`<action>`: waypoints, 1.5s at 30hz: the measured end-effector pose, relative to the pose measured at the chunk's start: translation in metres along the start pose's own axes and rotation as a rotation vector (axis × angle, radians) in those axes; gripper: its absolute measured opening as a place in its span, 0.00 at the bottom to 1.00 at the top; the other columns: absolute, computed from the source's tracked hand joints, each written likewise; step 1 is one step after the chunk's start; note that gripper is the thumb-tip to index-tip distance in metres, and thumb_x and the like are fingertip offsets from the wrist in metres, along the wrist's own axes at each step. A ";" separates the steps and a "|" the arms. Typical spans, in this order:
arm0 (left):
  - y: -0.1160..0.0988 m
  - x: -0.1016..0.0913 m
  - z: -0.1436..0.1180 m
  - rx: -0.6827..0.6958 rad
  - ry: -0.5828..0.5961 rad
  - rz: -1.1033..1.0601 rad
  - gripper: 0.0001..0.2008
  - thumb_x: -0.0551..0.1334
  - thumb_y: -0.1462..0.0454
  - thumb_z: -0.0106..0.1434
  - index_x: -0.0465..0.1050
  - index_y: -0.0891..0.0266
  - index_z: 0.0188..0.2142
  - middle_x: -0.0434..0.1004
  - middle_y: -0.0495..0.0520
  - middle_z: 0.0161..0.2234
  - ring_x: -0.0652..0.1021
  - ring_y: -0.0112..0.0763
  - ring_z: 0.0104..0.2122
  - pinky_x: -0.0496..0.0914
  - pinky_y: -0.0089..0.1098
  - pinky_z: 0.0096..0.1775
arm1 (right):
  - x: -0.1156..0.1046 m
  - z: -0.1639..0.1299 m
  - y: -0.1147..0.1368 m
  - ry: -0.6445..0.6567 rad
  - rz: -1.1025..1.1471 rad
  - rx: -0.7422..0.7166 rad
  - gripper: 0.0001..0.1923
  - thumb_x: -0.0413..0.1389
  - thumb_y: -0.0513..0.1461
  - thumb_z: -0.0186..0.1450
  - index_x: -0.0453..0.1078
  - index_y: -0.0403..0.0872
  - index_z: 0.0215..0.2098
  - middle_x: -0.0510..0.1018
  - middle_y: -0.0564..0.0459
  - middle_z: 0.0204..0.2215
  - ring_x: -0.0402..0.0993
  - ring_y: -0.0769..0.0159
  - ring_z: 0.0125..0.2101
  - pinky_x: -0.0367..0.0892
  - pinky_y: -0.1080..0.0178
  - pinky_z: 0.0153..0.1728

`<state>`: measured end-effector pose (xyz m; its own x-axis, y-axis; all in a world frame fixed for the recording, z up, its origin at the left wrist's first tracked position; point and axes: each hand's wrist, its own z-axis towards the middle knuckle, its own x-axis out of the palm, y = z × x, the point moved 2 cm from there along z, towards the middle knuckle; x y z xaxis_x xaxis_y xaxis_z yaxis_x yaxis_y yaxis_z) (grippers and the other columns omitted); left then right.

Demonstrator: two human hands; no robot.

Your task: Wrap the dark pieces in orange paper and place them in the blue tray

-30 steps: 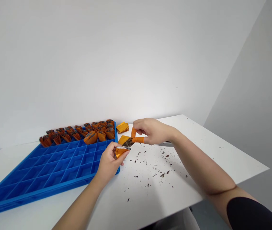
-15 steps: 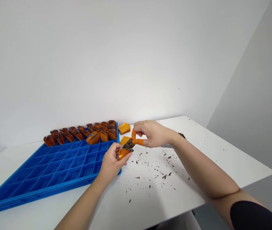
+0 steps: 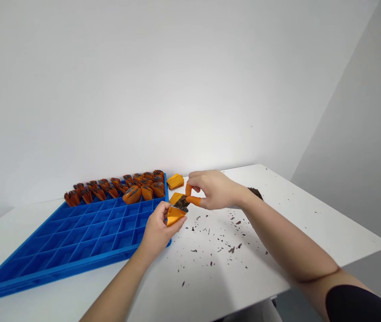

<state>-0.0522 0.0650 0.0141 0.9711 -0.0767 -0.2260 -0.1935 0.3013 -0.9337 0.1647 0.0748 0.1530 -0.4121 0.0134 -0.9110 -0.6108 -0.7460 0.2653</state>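
A person's left hand holds a small orange packet above a white table, its fingers and thumb closed around the packet's lower part, just beyond the right edge of a blue tray. The right hand, orange covers on thumb and one finger, meets dark flaky material at the packet's mouth. Its covered tips stand narrowly together; whether any flakes are pinched between them is too small to tell.

Orange packets with dark tops crowd the far rows of the divided tray, several tilted against their neighbors. The left hand and wrist overlap the tray's right side, hiding part of its rim. Behind the held packet, near the tray's far right corner, a short stack of flat yellow packets lies on the table.

Dark crumbs litter the surface below the right hand and spread toward the near edge. A dark heap lies beyond the right forearm, which blocks part of it from view. A black sleeve covers the elbow, and a pale wall rises behind.
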 end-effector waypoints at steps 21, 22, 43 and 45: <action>-0.006 -0.002 -0.003 0.056 -0.006 0.223 0.17 0.69 0.54 0.65 0.75 0.58 0.49 0.84 0.51 0.36 0.83 0.36 0.34 0.76 0.32 0.36 | 0.005 0.002 0.003 0.039 -0.054 0.095 0.08 0.63 0.44 0.66 0.78 0.49 0.36 0.79 0.53 0.36 0.67 0.68 0.29 0.55 0.62 0.30; -0.006 -0.002 -0.003 0.050 -0.002 0.217 0.17 0.69 0.54 0.65 0.75 0.58 0.49 0.84 0.51 0.36 0.84 0.37 0.34 0.76 0.33 0.36 | 0.004 0.001 0.003 0.038 -0.061 0.096 0.08 0.63 0.45 0.66 0.78 0.49 0.36 0.79 0.53 0.36 0.67 0.68 0.30 0.55 0.62 0.30; -0.005 -0.005 -0.001 -0.027 -0.098 0.164 0.19 0.73 0.51 0.60 0.76 0.59 0.44 0.84 0.51 0.32 0.83 0.40 0.30 0.77 0.36 0.35 | 0.020 0.005 0.008 0.056 0.043 -0.033 0.05 0.63 0.40 0.69 0.81 0.52 0.43 0.79 0.56 0.38 0.72 0.70 0.35 0.56 0.65 0.32; -0.006 -0.005 -0.001 -0.015 -0.106 0.178 0.18 0.73 0.51 0.60 0.76 0.59 0.43 0.84 0.50 0.31 0.83 0.39 0.30 0.76 0.36 0.35 | 0.022 0.006 0.009 0.052 0.045 -0.033 0.05 0.64 0.41 0.69 0.80 0.51 0.43 0.79 0.55 0.39 0.71 0.71 0.34 0.56 0.65 0.32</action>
<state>-0.0557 0.0628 0.0209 0.9305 0.0768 -0.3582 -0.3647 0.2868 -0.8859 0.1464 0.0726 0.1371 -0.4023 -0.0550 -0.9139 -0.5694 -0.7666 0.2968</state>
